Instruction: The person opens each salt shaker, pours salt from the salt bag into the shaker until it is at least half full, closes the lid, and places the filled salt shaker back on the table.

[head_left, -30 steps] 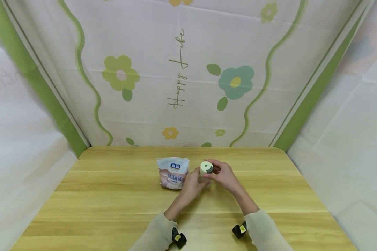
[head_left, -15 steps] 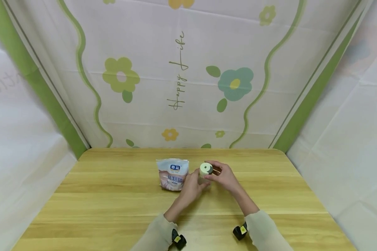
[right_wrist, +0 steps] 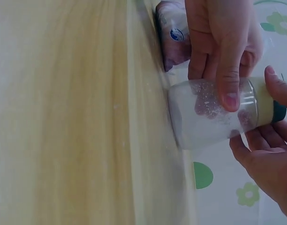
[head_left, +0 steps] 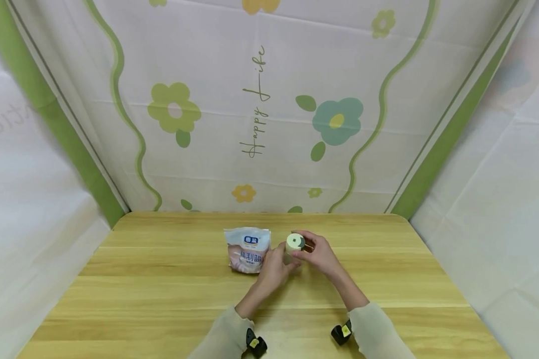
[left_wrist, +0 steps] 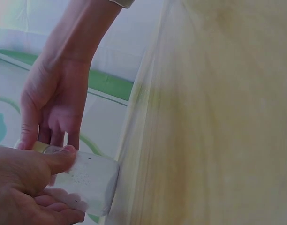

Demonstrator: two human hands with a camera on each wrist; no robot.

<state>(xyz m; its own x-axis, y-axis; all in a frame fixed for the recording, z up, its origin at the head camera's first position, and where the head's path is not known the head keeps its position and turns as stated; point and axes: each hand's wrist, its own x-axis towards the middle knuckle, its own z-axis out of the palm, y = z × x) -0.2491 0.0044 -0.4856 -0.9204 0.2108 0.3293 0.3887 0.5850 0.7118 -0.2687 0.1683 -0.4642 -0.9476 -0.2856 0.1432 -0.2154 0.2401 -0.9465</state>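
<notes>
A small clear jar (right_wrist: 214, 119) with a pale cream-yellow cap (head_left: 294, 241) stands upright on the table. White specks cling to its inside wall. Part of the cap is dark green, as the right wrist view shows. My left hand (head_left: 273, 269) grips the jar's body, thumb in front and fingers behind. From the right, my right hand (head_left: 320, 252) holds the cap between thumb and fingers. Left of the jar, close to my left hand, sits a white and pink salt bag (head_left: 247, 249) with blue printing; my left fingers hide its right edge.
The wooden table (head_left: 161, 299) spreads out on both sides and in front of the hands. A floral cloth (head_left: 269, 164) hangs behind its far edge, with white cloth sides left and right. Each wrist wears a small black camera.
The cap's dark part has shifted slightly round to the right under my right fingers. Both hands keep nearly the same place, and the salt bag has not moved.
</notes>
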